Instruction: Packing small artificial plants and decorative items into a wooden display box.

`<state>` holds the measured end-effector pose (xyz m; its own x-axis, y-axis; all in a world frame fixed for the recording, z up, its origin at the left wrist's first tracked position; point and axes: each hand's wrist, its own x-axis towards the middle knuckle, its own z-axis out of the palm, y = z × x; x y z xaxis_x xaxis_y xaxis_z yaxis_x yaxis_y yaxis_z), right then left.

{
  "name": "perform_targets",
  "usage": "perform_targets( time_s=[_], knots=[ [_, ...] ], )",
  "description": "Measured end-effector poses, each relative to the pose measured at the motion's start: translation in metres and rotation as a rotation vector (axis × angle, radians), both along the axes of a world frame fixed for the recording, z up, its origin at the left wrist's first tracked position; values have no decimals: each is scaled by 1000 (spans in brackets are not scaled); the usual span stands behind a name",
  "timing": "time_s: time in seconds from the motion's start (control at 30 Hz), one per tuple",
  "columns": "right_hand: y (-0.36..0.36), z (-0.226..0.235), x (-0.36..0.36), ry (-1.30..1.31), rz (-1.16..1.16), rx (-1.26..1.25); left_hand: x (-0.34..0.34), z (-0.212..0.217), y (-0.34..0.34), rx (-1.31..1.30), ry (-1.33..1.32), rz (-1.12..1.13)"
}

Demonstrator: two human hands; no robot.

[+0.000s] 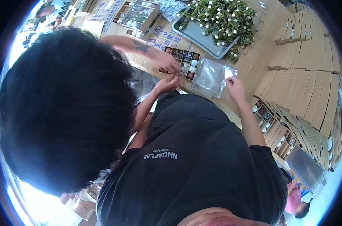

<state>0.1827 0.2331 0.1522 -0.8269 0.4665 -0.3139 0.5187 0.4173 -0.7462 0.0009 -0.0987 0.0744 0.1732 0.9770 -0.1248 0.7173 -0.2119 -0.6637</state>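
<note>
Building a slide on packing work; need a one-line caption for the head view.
Left hand and right hand hold a clear plastic bag beside a compartmented ornament box.

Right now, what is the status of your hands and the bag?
Right hand pinches clear plastic bag. Left hand beside ornament box, grip unclear. Co-worker's hand close above.

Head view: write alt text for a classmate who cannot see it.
The right hand pinches the edge of a clear plastic bag beside a compartmented box of ornaments; the left hand is close to a co-worker's hand. Green sprigs fill a tray beyond.
</note>
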Motion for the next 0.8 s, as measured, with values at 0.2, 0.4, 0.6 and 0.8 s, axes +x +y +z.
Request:
perform_targets(
  time_s=[0.2,0.4,0.6,0.8],
  knots=[
    [-6,12,-5,19,10,46,3,10,-6,6,-305,204],
    [-2,13,6,47,-74,360,-33,53,132,243,-694,328],
    [4,-6,8,-106,-276,222,-124,21,211,435,-841,486],
    [35,-80,53,-400,-519,63,-156,-11,237,398,-1735,675]
  ],
)
